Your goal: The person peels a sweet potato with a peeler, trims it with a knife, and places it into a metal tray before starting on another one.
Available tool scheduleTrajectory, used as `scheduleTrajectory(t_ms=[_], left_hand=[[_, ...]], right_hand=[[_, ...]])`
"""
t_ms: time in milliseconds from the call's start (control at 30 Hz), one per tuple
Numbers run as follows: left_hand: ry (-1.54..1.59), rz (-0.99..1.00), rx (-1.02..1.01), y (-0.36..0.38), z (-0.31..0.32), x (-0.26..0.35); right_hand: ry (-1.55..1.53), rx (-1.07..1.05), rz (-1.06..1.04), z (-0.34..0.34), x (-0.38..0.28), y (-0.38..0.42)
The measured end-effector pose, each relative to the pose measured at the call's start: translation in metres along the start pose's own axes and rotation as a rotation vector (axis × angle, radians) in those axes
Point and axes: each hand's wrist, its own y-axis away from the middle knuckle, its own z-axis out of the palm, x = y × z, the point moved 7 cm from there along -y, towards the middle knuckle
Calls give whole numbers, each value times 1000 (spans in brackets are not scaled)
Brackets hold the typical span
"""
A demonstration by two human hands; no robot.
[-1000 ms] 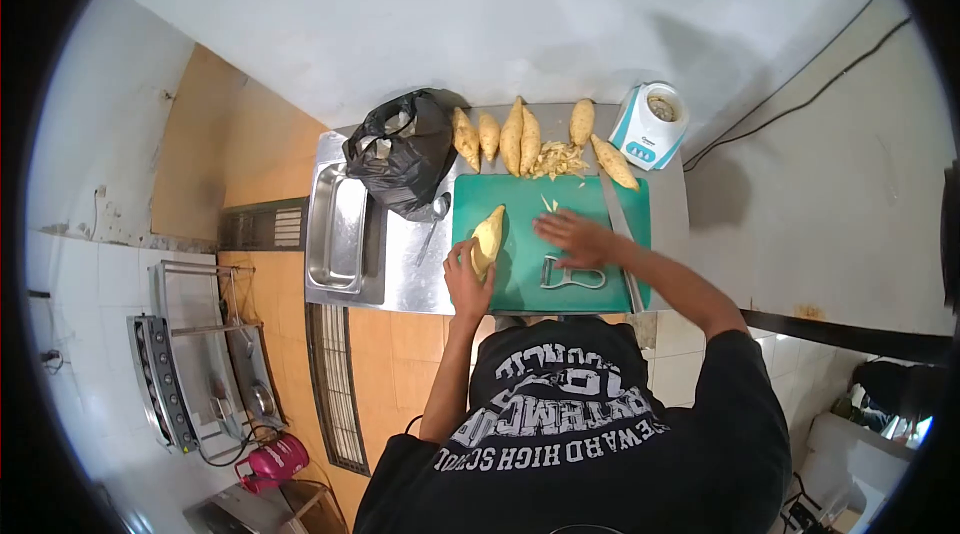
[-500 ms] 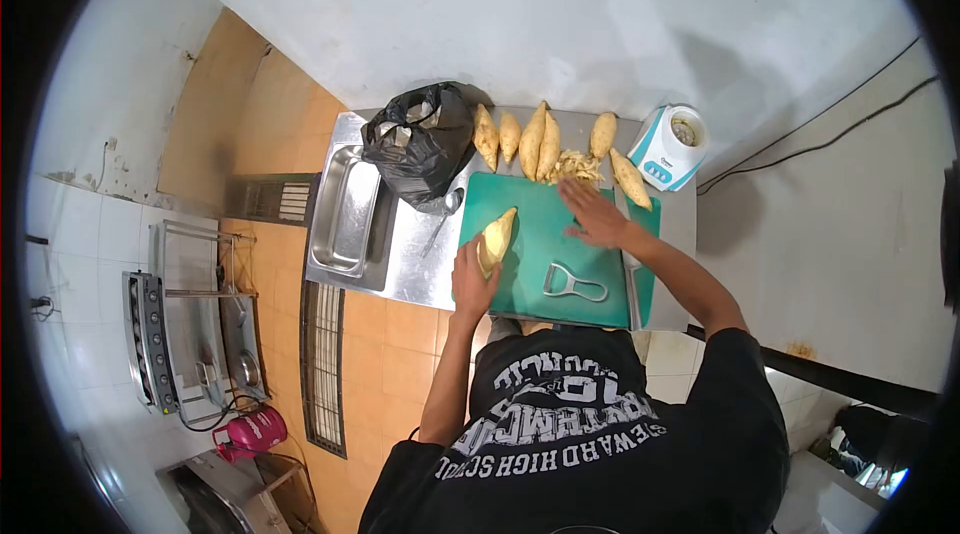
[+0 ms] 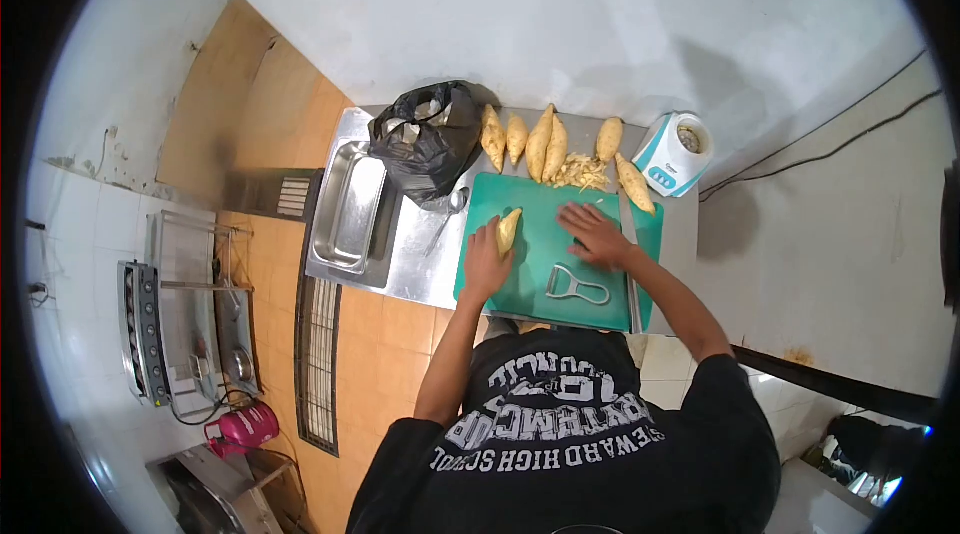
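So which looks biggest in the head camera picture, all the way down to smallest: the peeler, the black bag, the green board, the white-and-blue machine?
1. Green board
2. Black bag
3. White-and-blue machine
4. Peeler

The bag and machine stand up toward the camera, which may make them look bigger.

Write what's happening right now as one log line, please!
left grip: holding yellow tuber | right grip: empty, over green board | peeler: lying on board | peelings: heaped at board's far edge
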Motion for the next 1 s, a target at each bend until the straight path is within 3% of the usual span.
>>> scheduleTrajectory(t_ms=[33, 100, 133, 167, 200, 233, 267, 333, 400, 467, 500, 533, 600, 667, 700, 733, 767, 800, 867, 900, 967, 1000], left_hand=[[4, -10, 9, -1, 6, -11], [414, -101, 49, -4, 15, -36], [417, -98, 54, -7, 13, -35], [675, -221, 26, -6, 17, -41], [932, -343, -10, -6, 21, -43], [987, -391, -47, -7, 14, -24], [989, -389, -55, -8, 14, -13], [1322, -448, -45, -8, 23, 0], [1338, -372, -45, -13, 20, 5], [1244, -440, -210, -10, 17, 8], [1244, -494, -415, -4, 8, 15], [1239, -489, -422, -3, 3, 20], [997, -324, -299, -7, -7, 33], [1047, -244, -285, -9, 14, 26], [916, 66, -158, -15, 17, 26], [772, 373, -30, -15, -20, 62], [1125, -62, -382, -4, -17, 65], [1120, -52, -395, -8, -14, 57], [785, 37, -329, -19, -2, 36], [785, 49, -341, -21, -4, 37], [436, 121, -204, -21, -16, 35], [435, 128, -216, -17, -14, 35]], right_hand=[[4, -7, -11, -3, -6, -3], [-241, 154, 177, -20, -11, -11], [-363, 240, 277, -26, -15, -16], [-358, 243, 278, -25, -34, -22], [-549, 321, 200, -24, -60, -30], [-739, 397, 121, -25, -84, -37], [-737, 399, 129, -24, -104, -44], [-621, 584, 106, -37, -133, -54], [-622, 671, 212, -39, -129, -68], [-621, 758, 315, -44, -113, -74], [-955, 736, 404, -39, -98, -78], [-1289, 707, 488, -29, -88, -83], [-1307, 821, 520, -35, -74, -83], [-1648, 740, 606, -24, -60, -84], [-1648, 752, 612, -26, -54, -83], [-1863, 808, 648, -22, -47, -80], [-2081, 864, 675, -18, -43, -79], [-2300, 919, 690, -14, -42, -80], [-2246, 1013, 746, -26, -56, -75], [-2021, 1001, 738, -35, -64, -71], [-1630, 1042, 748, -40, -81, -63], [-1630, 1055, 755, -36, -80, -61]])
